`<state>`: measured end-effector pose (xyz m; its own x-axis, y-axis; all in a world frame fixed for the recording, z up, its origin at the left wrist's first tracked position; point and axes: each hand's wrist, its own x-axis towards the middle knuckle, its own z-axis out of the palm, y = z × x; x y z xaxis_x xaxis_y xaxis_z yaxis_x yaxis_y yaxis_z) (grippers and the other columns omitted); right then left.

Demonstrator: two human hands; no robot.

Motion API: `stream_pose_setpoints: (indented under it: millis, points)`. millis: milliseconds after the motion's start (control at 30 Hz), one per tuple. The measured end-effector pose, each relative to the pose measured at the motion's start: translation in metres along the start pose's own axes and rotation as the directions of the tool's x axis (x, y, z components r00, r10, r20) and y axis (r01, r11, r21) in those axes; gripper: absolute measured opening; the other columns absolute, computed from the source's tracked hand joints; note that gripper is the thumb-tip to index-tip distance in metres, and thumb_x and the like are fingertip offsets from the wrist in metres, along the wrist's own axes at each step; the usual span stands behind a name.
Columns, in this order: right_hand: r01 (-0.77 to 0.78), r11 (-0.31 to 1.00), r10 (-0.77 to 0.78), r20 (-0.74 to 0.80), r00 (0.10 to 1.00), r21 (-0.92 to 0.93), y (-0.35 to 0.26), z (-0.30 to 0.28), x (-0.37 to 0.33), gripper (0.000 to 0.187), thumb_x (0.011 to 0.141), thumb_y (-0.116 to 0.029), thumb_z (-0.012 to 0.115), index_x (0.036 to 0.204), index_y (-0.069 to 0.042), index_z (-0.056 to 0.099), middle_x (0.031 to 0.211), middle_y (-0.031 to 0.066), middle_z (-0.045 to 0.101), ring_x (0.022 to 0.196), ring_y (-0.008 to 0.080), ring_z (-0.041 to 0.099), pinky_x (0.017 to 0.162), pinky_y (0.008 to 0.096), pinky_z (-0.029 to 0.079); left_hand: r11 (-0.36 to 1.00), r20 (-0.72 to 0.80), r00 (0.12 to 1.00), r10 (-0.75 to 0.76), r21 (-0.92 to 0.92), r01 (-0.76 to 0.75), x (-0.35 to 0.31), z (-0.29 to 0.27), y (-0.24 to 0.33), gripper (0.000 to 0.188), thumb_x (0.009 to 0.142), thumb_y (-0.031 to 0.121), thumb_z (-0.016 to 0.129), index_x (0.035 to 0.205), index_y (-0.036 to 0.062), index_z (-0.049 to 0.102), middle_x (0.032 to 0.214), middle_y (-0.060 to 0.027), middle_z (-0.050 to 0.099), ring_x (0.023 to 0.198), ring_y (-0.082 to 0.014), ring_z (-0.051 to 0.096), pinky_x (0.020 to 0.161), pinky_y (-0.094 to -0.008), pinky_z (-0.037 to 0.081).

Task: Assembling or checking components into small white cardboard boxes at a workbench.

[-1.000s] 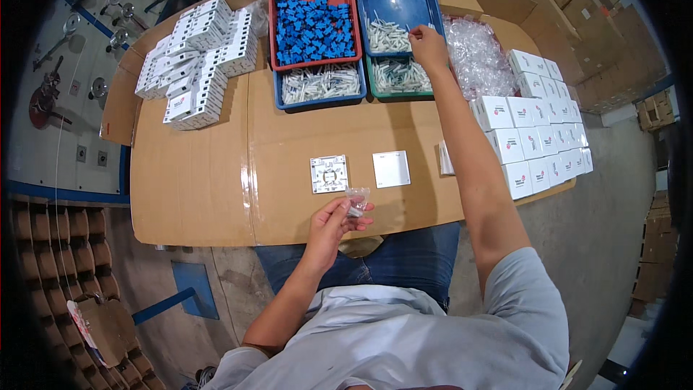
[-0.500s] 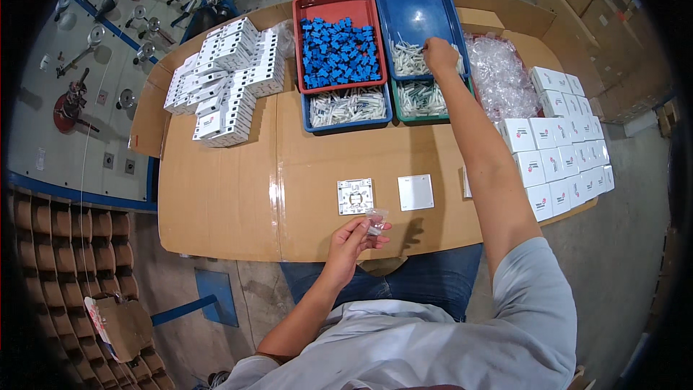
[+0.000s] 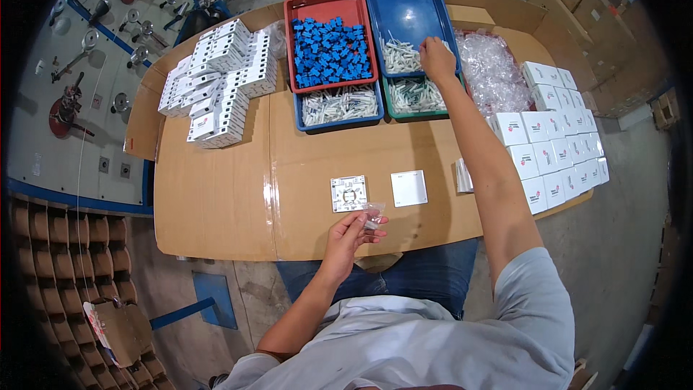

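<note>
My left hand (image 3: 342,243) pinches a small clear plastic bag (image 3: 374,214) between thumb and fingers, near the front edge of the cardboard-covered table. Small pale pieces show inside the bag. Just beyond it lies a square white frame plate (image 3: 349,193) with an open centre. To its right is a plain white square cover plate (image 3: 409,188). My right hand (image 3: 437,61) reaches far into the upper blue tray (image 3: 408,11), its fingers bent together at the white plastic plugs (image 3: 399,55). What its fingertips hold, if anything, is hidden.
A red tray (image 3: 323,4) of blue plastic pieces stands left of the blue one, above trays of white plugs (image 3: 341,105). Clear plastic bags (image 3: 491,72) heap at the right, beside stacked white boxes (image 3: 552,155). White switch-like units (image 3: 220,87) pile up at the left.
The view has shifted slightly. My right hand stays at the plugs in the upper blue tray, moving a little within them. My left hand still holds the bag.
</note>
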<state>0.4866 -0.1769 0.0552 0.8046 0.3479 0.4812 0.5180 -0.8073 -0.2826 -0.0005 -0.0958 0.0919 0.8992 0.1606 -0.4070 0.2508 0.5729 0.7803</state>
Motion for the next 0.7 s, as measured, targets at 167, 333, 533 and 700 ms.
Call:
stream_pose_setpoints:
  millis: [167, 333, 533, 700]
  points:
    - [-0.009, 0.987, 0.013, -0.02, 1.0, 0.162, -0.035, -0.061, -0.038, 0.016, 0.095, -0.026, 0.065, 0.099, -0.011, 0.069, 0.103, 0.0128, 0.069, 0.092, 0.035, 0.07, 0.079, 0.0479, 0.056, 1.0, -0.019, 1.0, 0.016, -0.023, -0.017, -0.002, -0.001, -0.006, 0.038, 0.111, 0.029, 0.048, 0.132, 0.0005, 0.062, 0.119, -0.0169, 0.073, 0.096, -0.0215, 0.073, 0.082, -0.0319, 0.057]
    - [-0.232, 0.53, 0.078, 0.226, 0.971, 0.815, -0.075, -0.142, -0.106, 0.013, 0.098, -0.013, 0.067, 0.101, -0.001, 0.07, 0.089, 0.0063, 0.073, 0.075, 0.0148, 0.066, 0.064, 0.0292, 0.049, 0.997, -0.011, 1.0, 0.02, -0.068, -0.02, 0.002, 0.009, -0.001, 0.038, 0.111, 0.029, 0.048, 0.132, 0.0016, 0.062, 0.119, -0.0175, 0.073, 0.1, -0.0231, 0.073, 0.08, -0.0327, 0.058]
    - [-0.536, -0.243, -0.002, 0.552, 0.834, 0.809, -0.122, -0.223, -0.196, 0.018, 0.099, -0.009, 0.067, 0.115, -0.001, 0.068, 0.094, 0.0035, 0.068, 0.064, 0.0018, 0.043, 0.052, 0.0174, 0.031, 0.986, 0.024, 0.995, 0.093, -0.143, -0.088, 0.006, 0.02, 0.006, 0.034, 0.11, 0.024, 0.05, 0.13, -0.0019, 0.059, 0.118, -0.0199, 0.071, 0.107, -0.0309, 0.073, 0.088, -0.0391, 0.062]
    - [-0.589, -0.408, -0.076, 0.618, 0.783, 0.697, -0.133, -0.236, -0.234, 0.027, 0.1, -0.008, 0.065, 0.126, 0.0, 0.065, 0.1, 0.0048, 0.068, 0.065, 0.0014, 0.044, 0.051, 0.0175, 0.033, 0.982, 0.034, 0.993, 0.11, -0.155, -0.103, -0.002, 0.023, 0.008, 0.036, 0.11, 0.024, 0.05, 0.132, -0.0023, 0.058, 0.122, -0.0226, 0.069, 0.107, -0.032, 0.073, 0.088, -0.0385, 0.062]
